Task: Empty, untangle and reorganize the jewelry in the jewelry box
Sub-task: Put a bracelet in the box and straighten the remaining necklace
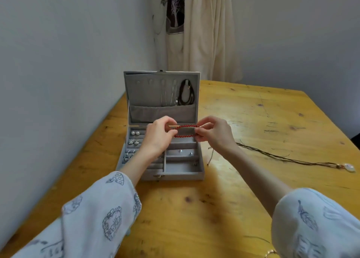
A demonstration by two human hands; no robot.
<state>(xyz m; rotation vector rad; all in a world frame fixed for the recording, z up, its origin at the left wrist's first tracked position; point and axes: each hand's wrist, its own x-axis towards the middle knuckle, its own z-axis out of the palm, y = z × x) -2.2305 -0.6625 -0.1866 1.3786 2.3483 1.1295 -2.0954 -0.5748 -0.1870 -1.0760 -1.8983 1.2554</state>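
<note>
Wooden table (243, 121), red bracelet (186, 131) between fingers (200, 132)

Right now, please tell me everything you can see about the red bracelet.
The red bracelet is a closed loop of small round red beads, glossy like glass or stone. It is stretched sideways into a flat oval, held in the air above the back part of the open grey jewelry box. The left hand pinches its left end, the right hand its right end. Nothing else touches it.
</note>
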